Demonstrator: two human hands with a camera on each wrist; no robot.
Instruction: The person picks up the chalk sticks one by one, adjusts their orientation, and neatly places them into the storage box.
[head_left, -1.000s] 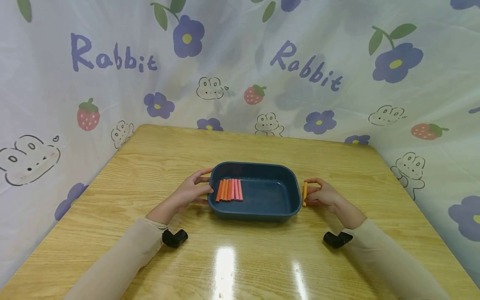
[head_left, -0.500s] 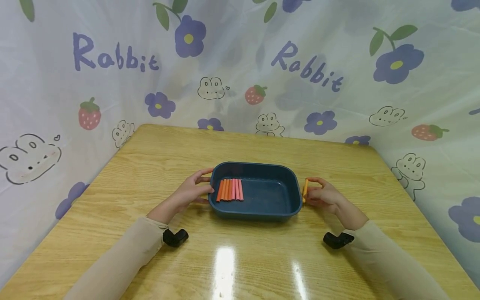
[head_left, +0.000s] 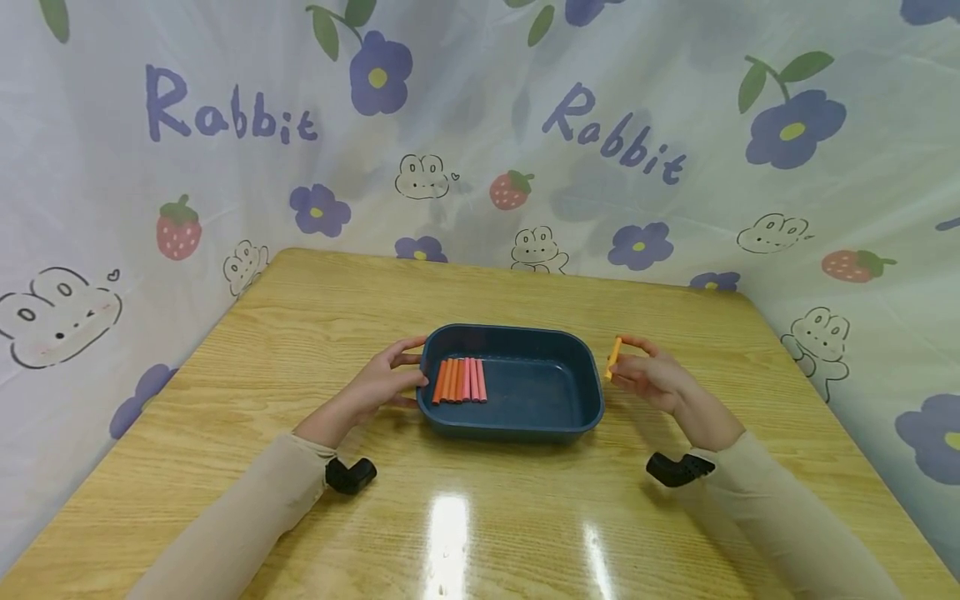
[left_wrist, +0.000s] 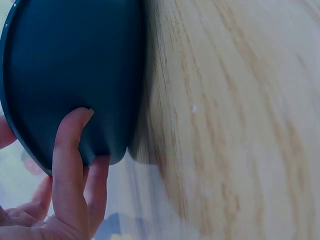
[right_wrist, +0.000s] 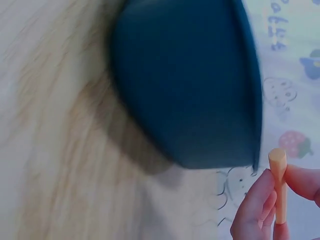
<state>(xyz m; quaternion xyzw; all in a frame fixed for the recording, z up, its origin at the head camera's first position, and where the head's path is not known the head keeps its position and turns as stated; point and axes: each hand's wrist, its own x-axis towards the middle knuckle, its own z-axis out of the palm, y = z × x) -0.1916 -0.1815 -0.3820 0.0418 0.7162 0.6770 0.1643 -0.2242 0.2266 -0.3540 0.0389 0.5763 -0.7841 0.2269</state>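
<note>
A dark blue plastic basin stands on the table. Inside it, against the left end, several orange and pink chalk sticks lie side by side. My left hand holds the basin's left end, its fingers bent around the outer wall; the left wrist view shows fingertips on that wall. Off the basin's right end, my right hand pinches a yellow-orange chalk stick between thumb and fingers. That chalk is held lengthwise, beyond the basin's rim in the right wrist view.
The wooden table extends around the basin on every side. Behind it hangs a pale curtain printed with rabbits, flowers and strawberries. A black wrist mount sits at each sleeve cuff.
My right hand has lifted the yellow-orange chalk up and slightly away from beside the basin's right end, tilting it more. The left hand and basin stay in place.
</note>
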